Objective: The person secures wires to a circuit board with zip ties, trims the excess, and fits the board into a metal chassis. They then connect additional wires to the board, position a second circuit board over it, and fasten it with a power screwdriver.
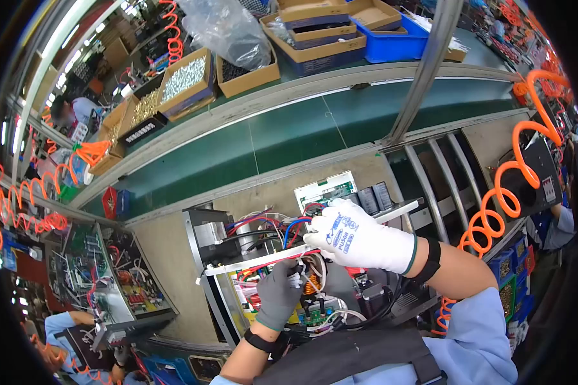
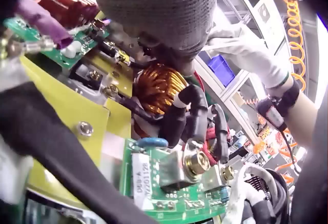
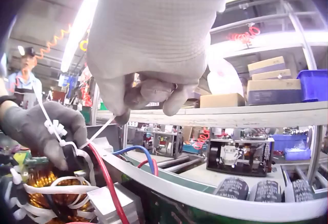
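My right hand [image 1: 356,237], in a white glove, is raised above an open electrical chassis [image 1: 202,240]. Between its fingertips it pinches the tail of a white cable tie [image 3: 101,130], which slants down toward the wires. In a grey glove, my left hand [image 1: 278,298] reaches low into the chassis, fingers curled by a black-sleeved cable [image 3: 77,161]. White cable-tie pieces [image 3: 54,127] stick out between its fingers. Just below lies a copper-wound coil [image 2: 159,88]. Red wire [image 3: 108,183] and blue wire [image 3: 136,149] run beside the metal rail. The left fingertips are partly hidden in the left wrist view.
Large capacitors [image 1: 374,197] and a green circuit board [image 1: 327,187] sit behind the rail. Metal rollers [image 1: 427,189] lie to the right, under a coiled orange hose [image 1: 510,170]. Boxes of screws [image 1: 185,80] line the shelf. Another person [image 1: 77,340] works at the left.
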A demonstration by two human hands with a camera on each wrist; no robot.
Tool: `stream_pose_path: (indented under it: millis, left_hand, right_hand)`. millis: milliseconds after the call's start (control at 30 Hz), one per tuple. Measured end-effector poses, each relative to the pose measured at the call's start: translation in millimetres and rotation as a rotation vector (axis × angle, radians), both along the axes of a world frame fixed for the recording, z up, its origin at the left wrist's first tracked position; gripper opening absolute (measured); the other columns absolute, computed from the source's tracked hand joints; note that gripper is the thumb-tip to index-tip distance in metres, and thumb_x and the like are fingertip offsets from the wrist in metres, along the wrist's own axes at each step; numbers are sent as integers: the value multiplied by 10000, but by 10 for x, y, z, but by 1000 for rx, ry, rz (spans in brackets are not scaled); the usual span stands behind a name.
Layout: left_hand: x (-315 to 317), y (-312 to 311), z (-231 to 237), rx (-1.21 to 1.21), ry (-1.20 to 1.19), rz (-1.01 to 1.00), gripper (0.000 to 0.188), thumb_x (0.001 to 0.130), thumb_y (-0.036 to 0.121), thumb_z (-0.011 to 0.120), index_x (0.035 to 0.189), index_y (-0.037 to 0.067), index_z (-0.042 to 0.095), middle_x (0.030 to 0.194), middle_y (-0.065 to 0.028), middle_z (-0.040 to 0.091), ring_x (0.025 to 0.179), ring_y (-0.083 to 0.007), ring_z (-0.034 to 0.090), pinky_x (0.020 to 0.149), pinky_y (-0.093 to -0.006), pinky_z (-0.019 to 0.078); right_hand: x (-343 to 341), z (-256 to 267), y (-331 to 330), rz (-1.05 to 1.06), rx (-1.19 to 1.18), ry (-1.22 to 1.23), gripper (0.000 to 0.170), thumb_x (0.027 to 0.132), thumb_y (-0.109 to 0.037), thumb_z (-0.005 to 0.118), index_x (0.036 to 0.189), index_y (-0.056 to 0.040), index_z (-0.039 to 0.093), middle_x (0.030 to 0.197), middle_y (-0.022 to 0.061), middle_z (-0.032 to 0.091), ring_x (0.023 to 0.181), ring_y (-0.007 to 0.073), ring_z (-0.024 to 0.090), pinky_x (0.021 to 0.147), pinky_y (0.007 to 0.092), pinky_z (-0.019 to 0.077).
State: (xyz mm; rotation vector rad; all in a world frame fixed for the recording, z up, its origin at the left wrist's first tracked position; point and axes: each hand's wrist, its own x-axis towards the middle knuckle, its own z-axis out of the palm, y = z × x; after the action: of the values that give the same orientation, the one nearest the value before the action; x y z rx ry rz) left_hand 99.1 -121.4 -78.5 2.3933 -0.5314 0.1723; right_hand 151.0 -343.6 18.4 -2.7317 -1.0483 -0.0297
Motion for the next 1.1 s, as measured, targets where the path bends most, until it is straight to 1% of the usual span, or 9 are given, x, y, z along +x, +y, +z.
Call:
stream_pose_path:
  millis: [200,300,533,600,700,733,867,967,1100]
  left_hand:
    - [-16,-11,1,-31,6,20,452,653,112,809,1036,110,569,793,-52,686,681,-225,683,581,-333,513]
    - [-5,-8,5,-36,12,8,405,691,170,827,987,71,570,824,-60,701,713,-216,695,599,-326,520]
    - [-17,4,-15,-27,19,-7,424,680,169,832,999,68,572,829,-57,699,731,-218,695,609,-333,521]
    - [-12,-5,7,-23,4,-1,432,672,155,828,1011,71,573,844,-57,700,738,-216,694,615,-332,522]
    - [-18,1,0,-5,17,-5,440,663,140,824,1019,75,574,856,-58,700,745,-215,695,615,-333,522]
    - [-20,-1,0,-9,22,-4,445,660,132,821,1025,74,574,861,-56,698,755,-223,695,618,-334,523]
    - [-17,-2,1,9,-25,-12,442,681,114,773,1076,95,575,878,-32,687,740,-212,684,576,-336,506]
    - [-17,-2,9,55,-43,-20,443,687,118,761,1084,92,565,900,-30,679,745,-212,679,568,-343,504]
    - [-65,-5,18,-14,-8,13,422,721,187,783,1066,86,562,901,-42,671,726,-234,670,552,-342,498]
  right_hand:
    - [204,65,240,200,-128,-123,99,776,-227,582,784,-134,547,777,37,523,805,217,558,753,386,416]
    - [257,127,326,222,-29,-122,92,772,-217,586,764,-140,537,751,42,500,785,219,529,792,387,407]
    - [366,128,485,241,-82,-151,94,741,-191,589,710,-142,516,723,40,473,758,228,500,848,383,388]
    - [389,82,478,268,-8,-165,106,728,-195,597,701,-136,513,715,37,463,740,226,489,900,378,377]
    - [414,98,474,301,-97,-172,106,727,-199,597,698,-147,509,711,29,455,732,222,477,916,370,370]
    - [430,-48,480,292,20,-262,93,729,-194,585,688,-164,508,706,23,450,729,215,468,862,355,371]
    - [352,-114,516,238,-58,-160,105,722,-180,587,674,-162,496,704,25,443,739,208,467,838,346,364]
    - [318,-52,452,306,-58,-226,103,666,-223,616,679,-129,575,691,19,479,716,212,503,741,377,385]
    - [248,-122,441,295,-21,-264,111,650,-226,610,685,-121,608,692,15,502,698,210,519,685,378,381]
